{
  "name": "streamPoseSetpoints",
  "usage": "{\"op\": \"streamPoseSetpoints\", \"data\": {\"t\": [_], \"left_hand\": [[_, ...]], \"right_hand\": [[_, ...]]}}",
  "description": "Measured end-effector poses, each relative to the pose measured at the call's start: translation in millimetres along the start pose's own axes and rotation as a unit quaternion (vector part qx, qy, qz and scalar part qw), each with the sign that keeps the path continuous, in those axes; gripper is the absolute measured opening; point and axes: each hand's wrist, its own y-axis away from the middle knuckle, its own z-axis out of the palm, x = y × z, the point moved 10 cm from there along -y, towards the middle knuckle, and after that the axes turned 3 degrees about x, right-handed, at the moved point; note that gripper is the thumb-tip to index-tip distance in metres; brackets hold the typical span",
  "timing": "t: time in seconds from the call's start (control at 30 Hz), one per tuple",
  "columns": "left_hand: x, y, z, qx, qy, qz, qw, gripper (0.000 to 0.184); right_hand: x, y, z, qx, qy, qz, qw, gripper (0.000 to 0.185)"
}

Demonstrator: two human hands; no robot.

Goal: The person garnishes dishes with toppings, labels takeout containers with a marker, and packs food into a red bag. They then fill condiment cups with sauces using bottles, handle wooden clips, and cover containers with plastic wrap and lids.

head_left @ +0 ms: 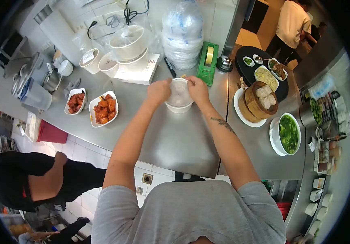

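A round white takeaway bowl stands on the steel counter in front of me, with a translucent plastic lid over its top. My left hand grips the lid's left edge, its fingers curled in. On the opposite edge, my right hand is closed with the thumb and fingers at the rim. Whatever is inside the bowl is blurred by the lid. Just beyond the hands lie a black marker and a green tape dispenser.
Two white dishes of red-glazed pieces sit to the left. Lidded tubs and a bagged stack of lids line the wall. Rightward are a bamboo steamer, a soup bowl and a black tray. A person stands at left.
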Motion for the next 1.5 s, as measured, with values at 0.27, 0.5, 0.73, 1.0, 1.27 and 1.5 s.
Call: {"op": "streamPoseSetpoints", "data": {"t": [0.27,0.5,0.73,1.0,1.27,1.5], "left_hand": [[-12.7,25.7,-7.4,0.179,0.115,-0.050,0.976,0.025],[-13.2,51.7,0.3,0.159,0.129,-0.198,0.958,0.023],[-8.6,98.4,-27.9,0.122,0.173,-0.169,0.963,0.037],[-213.1,214.8,-78.2,0.170,0.418,-0.286,0.845,0.018],[-412.3,263.9,-52.0,0.192,0.536,-0.466,0.677,0.026],[-469.0,199.8,-25.8,0.198,0.654,-0.419,0.598,0.017]], "right_hand": [[-29.1,40.7,-19.2,0.152,-0.001,-0.019,0.988,0.027],[-29.8,51.9,-19.8,0.134,0.042,0.033,0.990,0.031],[-49.7,49.4,-32.7,0.185,0.112,-0.051,0.975,0.029],[-147.8,100.3,53.8,-0.163,-0.223,-0.109,0.955,0.022],[-149.2,88.5,248.1,-0.358,-0.271,0.132,0.884,0.027],[-163.9,89.0,283.4,-0.451,-0.284,0.159,0.831,0.029]]}}
